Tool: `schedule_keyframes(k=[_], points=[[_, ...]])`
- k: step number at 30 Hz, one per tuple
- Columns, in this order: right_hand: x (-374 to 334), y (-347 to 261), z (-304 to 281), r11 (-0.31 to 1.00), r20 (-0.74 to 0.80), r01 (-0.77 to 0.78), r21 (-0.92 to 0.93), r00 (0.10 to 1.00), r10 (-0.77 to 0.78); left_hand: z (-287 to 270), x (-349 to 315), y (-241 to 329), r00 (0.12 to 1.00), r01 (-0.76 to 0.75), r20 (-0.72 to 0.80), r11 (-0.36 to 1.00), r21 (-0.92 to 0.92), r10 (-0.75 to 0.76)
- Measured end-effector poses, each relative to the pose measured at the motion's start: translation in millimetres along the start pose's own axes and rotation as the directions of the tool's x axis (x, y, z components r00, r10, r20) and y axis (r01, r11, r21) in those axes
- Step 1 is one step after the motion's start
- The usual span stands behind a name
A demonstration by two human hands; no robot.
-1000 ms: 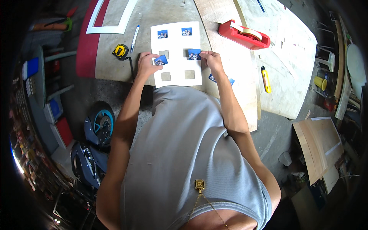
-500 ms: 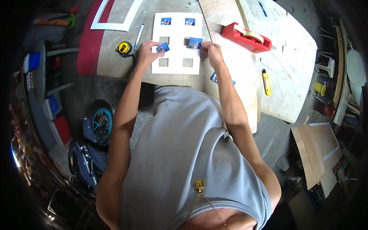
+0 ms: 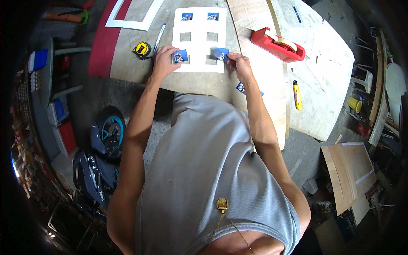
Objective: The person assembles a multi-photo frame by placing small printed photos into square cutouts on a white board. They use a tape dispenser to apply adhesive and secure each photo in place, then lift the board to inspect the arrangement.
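A white mat board [image 3: 199, 42] with several rectangular windows lies on the worktable. Small blue photos fill its two far windows, the far-left photo [image 3: 187, 16] and the far-right photo [image 3: 213, 16]; the tabletop shows through the middle pair. My left hand [image 3: 163, 62] pinches a small blue photo [image 3: 180, 56] above the near-left window. Between the fingers of my right hand [image 3: 240, 66] is another blue photo [image 3: 221, 54], held partly over the near-right window. More blue photos [image 3: 241, 87] lie on the table, partly hidden under my right forearm.
Left of the board are a yellow tape measure [image 3: 142, 50], a pen [image 3: 160, 37] and a white frame [image 3: 148, 20]. On the right sit a red tape dispenser [image 3: 278, 46] and a yellow utility knife [image 3: 297, 95]. A motorcycle [image 3: 100, 157] stands on the floor at left.
Both hands, each with its photo, have come from beside the middle windows to the near pair. The view has shifted slightly, so the board appears farther up.
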State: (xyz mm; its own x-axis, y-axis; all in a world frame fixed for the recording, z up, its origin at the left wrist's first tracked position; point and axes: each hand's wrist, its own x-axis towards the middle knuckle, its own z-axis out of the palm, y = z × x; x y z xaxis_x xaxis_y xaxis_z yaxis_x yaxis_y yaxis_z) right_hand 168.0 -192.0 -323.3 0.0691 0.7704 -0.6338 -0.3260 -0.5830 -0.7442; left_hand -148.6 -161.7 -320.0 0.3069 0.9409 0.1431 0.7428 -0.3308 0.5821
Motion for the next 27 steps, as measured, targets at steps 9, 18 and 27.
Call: schedule_keyframes(k=[9, 18, 27], points=[[-10.1, 6.8, 2.5, 0.999, 0.051, -0.040, 0.032, 0.998, 0.039, 5.2, -2.9, 19.2, 1.000, -0.016, -0.014, 1.000, -0.001, 0.016], [-20.4, 2.0, 2.0, 0.996, 0.040, -0.035, 0.077, 0.999, 0.032, 28.2, -18.1, 49.1, 0.995, -0.073, 0.062, 0.997, -0.005, 0.073], [-25.0, 7.7, -6.0, 0.997, 0.015, -0.043, 0.067, 0.999, 0.042, 48.6, -45.5, 87.0, 0.948, -0.100, 0.307, 0.994, 0.045, 0.082]])
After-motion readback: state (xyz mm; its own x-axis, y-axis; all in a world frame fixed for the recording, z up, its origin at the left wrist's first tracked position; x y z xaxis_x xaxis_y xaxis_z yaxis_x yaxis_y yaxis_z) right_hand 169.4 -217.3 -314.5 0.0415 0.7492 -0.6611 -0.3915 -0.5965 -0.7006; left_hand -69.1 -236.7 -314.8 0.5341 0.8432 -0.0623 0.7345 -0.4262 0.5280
